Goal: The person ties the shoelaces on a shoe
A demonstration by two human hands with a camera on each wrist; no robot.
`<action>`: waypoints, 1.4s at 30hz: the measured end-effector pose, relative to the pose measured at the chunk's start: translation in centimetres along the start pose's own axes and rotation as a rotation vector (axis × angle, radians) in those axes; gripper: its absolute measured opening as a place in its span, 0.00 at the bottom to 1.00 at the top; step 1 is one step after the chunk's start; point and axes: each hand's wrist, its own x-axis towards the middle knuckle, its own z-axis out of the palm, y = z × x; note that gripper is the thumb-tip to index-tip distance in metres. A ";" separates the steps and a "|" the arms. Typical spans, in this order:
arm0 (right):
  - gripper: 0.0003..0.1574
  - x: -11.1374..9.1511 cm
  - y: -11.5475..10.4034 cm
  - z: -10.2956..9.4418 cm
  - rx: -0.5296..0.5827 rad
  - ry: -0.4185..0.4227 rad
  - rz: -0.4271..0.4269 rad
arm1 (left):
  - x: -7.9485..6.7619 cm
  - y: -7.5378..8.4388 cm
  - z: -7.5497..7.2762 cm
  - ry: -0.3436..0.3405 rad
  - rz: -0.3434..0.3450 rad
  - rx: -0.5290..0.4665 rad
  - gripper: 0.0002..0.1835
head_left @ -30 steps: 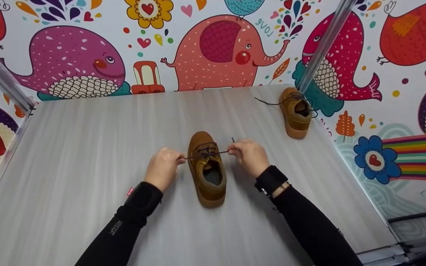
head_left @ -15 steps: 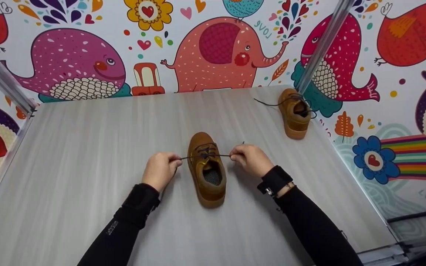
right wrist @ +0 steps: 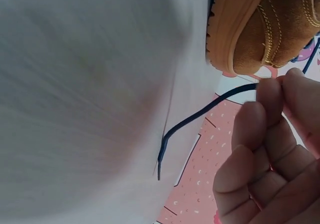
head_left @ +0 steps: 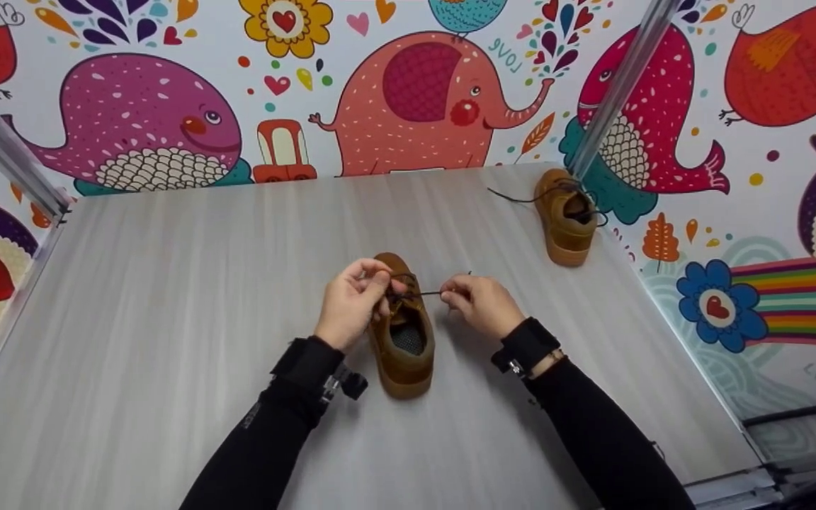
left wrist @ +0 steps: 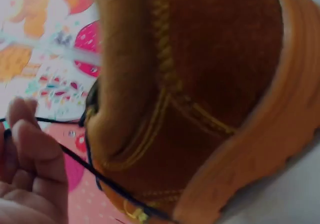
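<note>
Right hand [head_left: 480, 304] first: thumb and forefinger are pinching a thin dark-blue round lace [head_left: 430, 293], with a short tip poking out past the fingers, and the stretch back to the shoe looks pretty taut. The left hand [head_left: 353, 303] is over the lace-up area with its fingers curled, and as far as I can tell it's pinching the other side of the same lace, which runs right past the fingertips in the left wrist view. Under that is a tan-brown suede lace-up shoe [head_left: 402, 363] with a chunky tan sole, about mid-surface, toe toward the far edge. If it were me, I'd keep the right pull steady and low, work the left fingers close to the tongue, and watch that short right tail, since it could slip out of the pinch. Further out, a matching tan-brown shoe [head_left: 567, 232] sits by the far right corner of the pale grey wood-grain surface [head_left: 202, 283], lace trailing left, and white panels with bright cartoon animals [head_left: 153, 106] line the far, left and right edges.
</note>
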 end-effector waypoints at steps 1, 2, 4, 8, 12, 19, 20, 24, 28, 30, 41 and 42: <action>0.09 0.1 -0.1 -0.1 0.001 0.003 0.002 | 0.0 0.0 0.4 -0.009 0.013 0.035 0.11; 0.09 0.1 -0.2 -0.1 0.000 0.011 0.000 | 0.0 0.1 0.7 -0.018 0.032 0.076 0.12; 0.09 0.3 -0.3 -0.2 -0.004 0.032 -0.011 | 0.0 0.2 1.1 -0.031 0.060 0.148 0.14; 0.08 0.4 -0.5 -0.3 -0.013 0.087 -0.043 | -0.2 0.2 1.4 -0.061 0.100 0.277 0.14; 0.08 0.6 -0.7 -0.3 -0.012 0.119 -0.050 | -0.4 0.0 1.3 -0.022 0.103 0.325 0.09; 0.10 1.1 -1.1 -0.4 -0.004 0.131 -0.040 | -0.6 -0.3 1.0 0.031 0.072 0.316 0.05; 0.10 1.1 -1.2 -0.4 -0.004 0.137 -0.044 | -0.6 -0.3 0.9 0.033 0.070 0.317 0.05; 0.10 1.7 -2.0 -0.5 -0.005 0.164 -0.057 | -0.7 -0.3 0.9 0.032 0.065 0.305 0.04; 0.10 3.0 -4.0 -0.3 0.015 0.203 -0.112 | -0.8 -0.2 1.0 0.029 0.085 0.302 0.04; 0.11 3.9 -5.3 -0.3 0.108 0.158 -0.177 | -0.8 -0.2 1.1 0.035 0.099 0.309 0.04; 0.13 3.3 -6.9 -0.9 0.467 -0.105 -0.098 | -0.9 -0.6 1.6 0.119 0.203 0.435 0.13; 0.13 3.0 -6.8 -0.8 0.470 -0.113 -0.099 | -0.9 -0.7 1.6 0.125 0.218 0.456 0.13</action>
